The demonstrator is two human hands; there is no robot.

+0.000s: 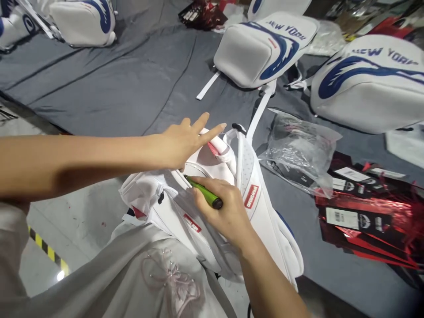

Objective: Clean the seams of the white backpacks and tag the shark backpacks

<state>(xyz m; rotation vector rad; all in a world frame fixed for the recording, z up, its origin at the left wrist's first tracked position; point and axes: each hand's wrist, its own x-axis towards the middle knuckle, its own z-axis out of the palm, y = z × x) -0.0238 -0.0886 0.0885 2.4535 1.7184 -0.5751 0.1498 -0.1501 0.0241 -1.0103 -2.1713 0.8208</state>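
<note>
A white backpack (265,221) with red label patches lies at the table's near edge, against my body, its straps and back panel turned up. My left hand (185,143) rests on its upper part with the fingers stretched apart; the thumb is mostly hidden. In my right hand (225,207) is a green pen-shaped tool (207,194) with a black end, gripped between thumb and fingers. Its dark tip meets the white fabric just below my left hand. Whether the tip is marking or cutting cannot be made out.
White backpacks with blue designs stand at the back right (251,53), right (367,88) and far left (81,22). A clear plastic bag (298,145) and a pile of red-and-black tags (361,221) lie on the grey-covered table (139,88). Yellow-black tape (46,249) marks the floor.
</note>
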